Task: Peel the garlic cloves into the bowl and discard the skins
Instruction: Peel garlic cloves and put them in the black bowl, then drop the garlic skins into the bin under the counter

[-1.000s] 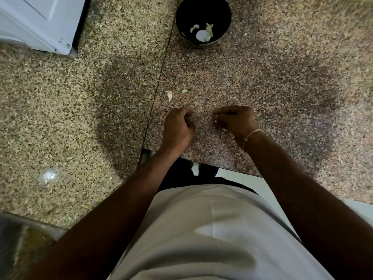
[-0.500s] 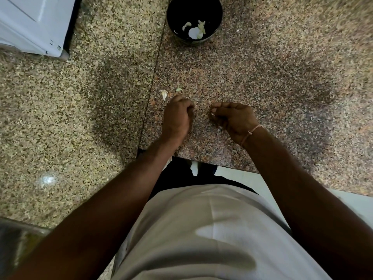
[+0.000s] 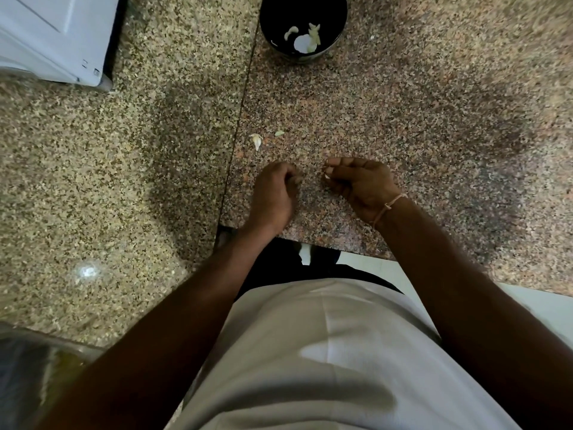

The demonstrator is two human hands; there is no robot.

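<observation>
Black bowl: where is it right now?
Head view, top centre: the black bowl sits on the granite counter beyond both hands, just right of the slab seam, with garlic pieces inside.

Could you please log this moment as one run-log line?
left hand: curled, contents hidden | right hand: pinching garlic clove | bowl: holds pale garlic pieces | counter: two scraps

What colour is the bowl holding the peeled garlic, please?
Black; the bowl shows best in the head view, at the top.
</observation>
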